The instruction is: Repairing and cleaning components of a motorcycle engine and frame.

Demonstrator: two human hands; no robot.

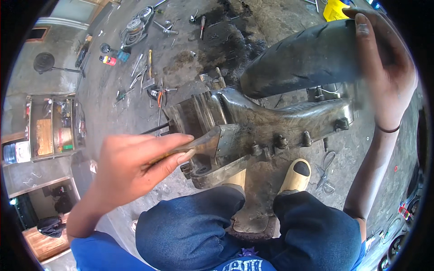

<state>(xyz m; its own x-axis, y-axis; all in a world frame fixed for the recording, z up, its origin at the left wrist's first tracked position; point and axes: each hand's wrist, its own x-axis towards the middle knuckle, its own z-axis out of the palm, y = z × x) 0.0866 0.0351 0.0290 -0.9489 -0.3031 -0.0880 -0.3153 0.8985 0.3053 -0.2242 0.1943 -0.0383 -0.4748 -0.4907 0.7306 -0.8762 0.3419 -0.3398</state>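
Note:
A scraper with a wooden handle and a riveted flat metal blade is pinched between the thumb and fingers of my left hand. Its blade lies against the near left part of a greasy metal engine casing, which stands on the floor in front of my knees. A black tyre sits at the casing's far side. My right hand grips the tyre's right end, its long fingers reaching over the tread; part of its grip is hidden.
Beyond the casing, a hammer, a screwdriver and several other tools lie on the stained concrete floor. A small bottle lies farther left. Shelves stand along the left. A thin cable is near my right shoe.

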